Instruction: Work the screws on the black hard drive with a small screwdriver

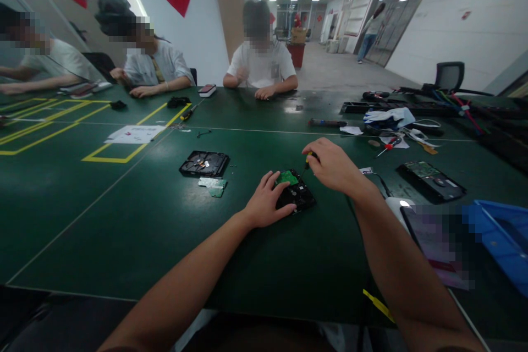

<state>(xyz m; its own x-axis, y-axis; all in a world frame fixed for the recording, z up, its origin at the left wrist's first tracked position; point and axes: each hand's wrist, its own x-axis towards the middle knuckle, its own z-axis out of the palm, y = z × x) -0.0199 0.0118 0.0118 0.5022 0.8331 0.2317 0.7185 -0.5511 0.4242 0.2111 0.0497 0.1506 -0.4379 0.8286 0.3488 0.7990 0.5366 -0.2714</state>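
In the middle of the table a black hard drive (297,193) lies with its green circuit board (287,177) facing up. My left hand (266,201) grips it from the left, the thumb along its near edge and the other fingers spread over its far side. A screwdriver (306,165) with a yellow and black handle is pinched in my right hand (332,165). Its shaft slants down to the drive's right side by the board; the tip is too small to make out. To the left lie an opened hard drive (204,163) and a loose circuit board (213,186).
Another hard drive (431,181) lies at the right, near a blue bin (501,242) and a blurred-out flat device (433,247). Farther back are a red screwdriver (388,147), white gloves (390,117) and cables. A paper sheet (136,133) lies at left. Several people sit across the table.
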